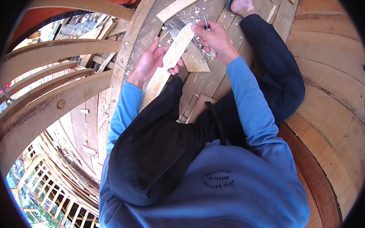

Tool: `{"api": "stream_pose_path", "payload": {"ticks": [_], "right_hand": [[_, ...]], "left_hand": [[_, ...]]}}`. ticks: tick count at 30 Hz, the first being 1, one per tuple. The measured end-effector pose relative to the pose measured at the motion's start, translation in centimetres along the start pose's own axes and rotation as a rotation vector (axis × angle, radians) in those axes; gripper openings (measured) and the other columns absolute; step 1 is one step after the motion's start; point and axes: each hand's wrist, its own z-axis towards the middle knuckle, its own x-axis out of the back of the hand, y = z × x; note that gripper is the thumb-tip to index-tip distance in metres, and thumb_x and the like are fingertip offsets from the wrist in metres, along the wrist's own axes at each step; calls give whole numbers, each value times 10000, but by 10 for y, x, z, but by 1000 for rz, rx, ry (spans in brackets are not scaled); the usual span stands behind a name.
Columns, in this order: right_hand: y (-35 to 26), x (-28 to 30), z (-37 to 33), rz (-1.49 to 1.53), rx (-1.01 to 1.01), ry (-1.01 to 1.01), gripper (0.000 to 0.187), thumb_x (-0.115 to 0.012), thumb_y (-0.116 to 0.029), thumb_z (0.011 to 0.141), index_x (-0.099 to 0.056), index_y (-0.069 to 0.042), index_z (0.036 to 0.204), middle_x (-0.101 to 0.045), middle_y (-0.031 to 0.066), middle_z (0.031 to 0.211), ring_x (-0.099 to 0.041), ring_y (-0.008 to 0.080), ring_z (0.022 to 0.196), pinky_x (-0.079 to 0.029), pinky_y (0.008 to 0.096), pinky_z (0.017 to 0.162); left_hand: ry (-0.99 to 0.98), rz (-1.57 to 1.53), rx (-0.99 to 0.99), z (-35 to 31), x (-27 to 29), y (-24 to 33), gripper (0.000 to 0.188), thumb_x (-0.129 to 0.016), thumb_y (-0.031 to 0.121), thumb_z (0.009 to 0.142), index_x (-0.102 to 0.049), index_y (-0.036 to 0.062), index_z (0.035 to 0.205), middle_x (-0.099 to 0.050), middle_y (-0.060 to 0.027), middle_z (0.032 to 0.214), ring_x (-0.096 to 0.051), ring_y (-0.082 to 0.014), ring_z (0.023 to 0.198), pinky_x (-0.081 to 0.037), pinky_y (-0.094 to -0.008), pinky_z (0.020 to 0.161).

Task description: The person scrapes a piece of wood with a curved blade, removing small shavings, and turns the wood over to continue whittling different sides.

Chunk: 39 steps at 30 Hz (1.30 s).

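Steady the slat first, then cut lightly

The wooden slat (pixel 176 50) slants above the left part of the plank floor (pixel 201 83); its narrowed upper end lies between the hands, while its lower end passes behind the left trouser leg (pixel 151 151); the left hand (pixel 149 60) cradles it loosely near the stepped shoulder, palm turned up, thumb spread well away, fingers curled underneath; the right hand (pixel 219 40) is closed around a slim-shafted tool (pixel 203 10), its thumb and forefinger seeming to pinch the slat's tip; whether the thin shaft is a blade seen edge-on cannot be told.

Judging by the wood shavings (pixel 193 53) and the cut outline, the step looks like shaping or checking that end; for good work, the left hand would do best to bring its thumb down and grip firmly behind the cut; the leg could brace the lower end, provided that it stays out of the tool's path; the shaft points away from the body, a sound direction for strokes; thin shavings, taken along the grain and easing off near the shoulder, should lower the risk of splitting.
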Motion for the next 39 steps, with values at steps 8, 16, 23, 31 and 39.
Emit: {"api": "stream_pose_path", "payload": {"ticks": [8,16,23,31,39], "right_hand": [[7,6,-9,-148,-68,58,400,-523,-379,1043,-616,2,966,-382,-65,555,-367,43,426,-317,244,383],[8,-14,-26,-618,54,144,611,-445,-458,1009,-694,64,814,-649,273,734,-660,428,762,-500,496,742],[-17,-52,-37,-718,197,137,511,-459,-368,1010,-663,79,867,-650,330,824,-637,513,862,-479,555,800],[-21,-56,-37,-730,224,123,465,-465,-344,1013,-656,70,920,-649,336,854,-636,516,875,-485,561,815],[-20,-49,-33,-767,302,119,465,-477,-343,1011,-658,69,895,-645,336,833,-638,512,844,-487,562,810]], "left_hand": [[139,-38,-147,-1,18,15,640,-227,464,1097,-532,-63,1298,-566,-50,903,-532,-154,756,-473,-285,672],[123,-96,-211,-6,24,23,601,-227,433,1098,-555,-57,1214,-575,-72,888,-530,-167,738,-457,-294,669],[209,-111,-199,-1,12,15,584,-215,415,1091,-556,-47,1194,-567,-73,879,-531,-177,733,-459,-309,679],[166,-157,-269,0,8,12,595,-191,412,1088,-563,-43,1179,-553,-71,833,-513,-176,682,-453,-311,648],[147,-180,-256,1,8,9,578,-189,409,1084,-566,-26,1134,-540,-65,807,-501,-162,664,-437,-297,613]]}}
